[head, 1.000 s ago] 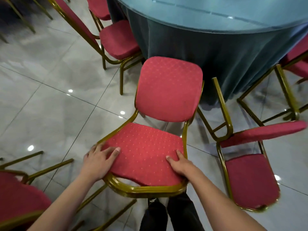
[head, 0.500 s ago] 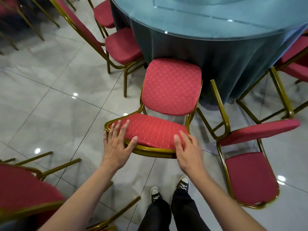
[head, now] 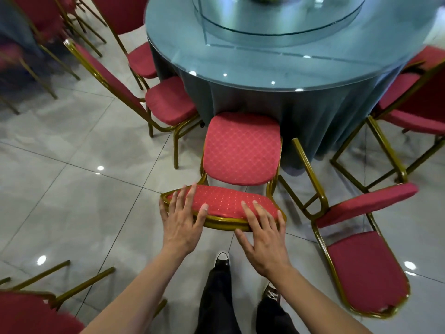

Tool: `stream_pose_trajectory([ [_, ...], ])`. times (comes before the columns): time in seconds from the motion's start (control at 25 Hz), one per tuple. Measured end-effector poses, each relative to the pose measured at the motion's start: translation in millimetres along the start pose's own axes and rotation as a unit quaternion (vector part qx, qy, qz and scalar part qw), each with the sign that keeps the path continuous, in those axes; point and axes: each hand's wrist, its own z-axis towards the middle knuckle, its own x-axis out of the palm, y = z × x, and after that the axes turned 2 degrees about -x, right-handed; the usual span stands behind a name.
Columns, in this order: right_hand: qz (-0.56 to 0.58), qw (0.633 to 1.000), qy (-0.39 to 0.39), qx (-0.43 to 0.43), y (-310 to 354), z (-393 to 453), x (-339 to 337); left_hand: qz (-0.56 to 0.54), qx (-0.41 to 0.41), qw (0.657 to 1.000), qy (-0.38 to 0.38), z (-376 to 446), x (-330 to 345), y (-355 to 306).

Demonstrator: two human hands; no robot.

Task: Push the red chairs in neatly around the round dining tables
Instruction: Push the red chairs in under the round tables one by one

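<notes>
Both hands lie flat on the top of the red chair's (head: 242, 147) backrest, fingers straight and spread, gripping nothing: the left hand (head: 181, 219) on its left end, the right hand (head: 262, 233) on its right. The chair faces the round table (head: 277, 66), its seat front touching the blue tablecloth (head: 310, 116) (gold frame showing beneath the fingers). A second chair (head: 363, 261) stands just beside on the right, turned away.

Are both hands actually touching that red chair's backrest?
Touching. The head view shows the left hand and right hand with fingers spread flat over the chair backrest.
</notes>
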Motion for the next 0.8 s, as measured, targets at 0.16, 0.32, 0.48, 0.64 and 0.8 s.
stream_pose_trajectory([
  [0.16,-0.004,1.000,-0.025,0.011,-10.1,36.3,-10.1,-0.014,0.112,0.993,0.036,46.2,-11.2,24.3],
  [0.32,-0.016,0.995,-0.069,0.071,-6.6,75.8,-22.9,-0.033,0.129,0.990,0.049,99.2,-15.7,32.8],
  [0.48,0.024,0.988,-0.071,0.133,-7.2,115.6,-36.7,-0.056,0.126,0.990,0.042,141.0,-20.4,14.9],
  [0.64,0.041,0.988,-0.056,0.137,-17.1,147.9,-49.2,-0.073,0.120,0.989,0.045,173.9,-25.4,3.0],
  [0.8,0.048,0.986,-0.049,0.153,-23.0,177.7,-56.3,-0.074,0.114,0.990,0.046,203.0,-26.4,-7.4],
])
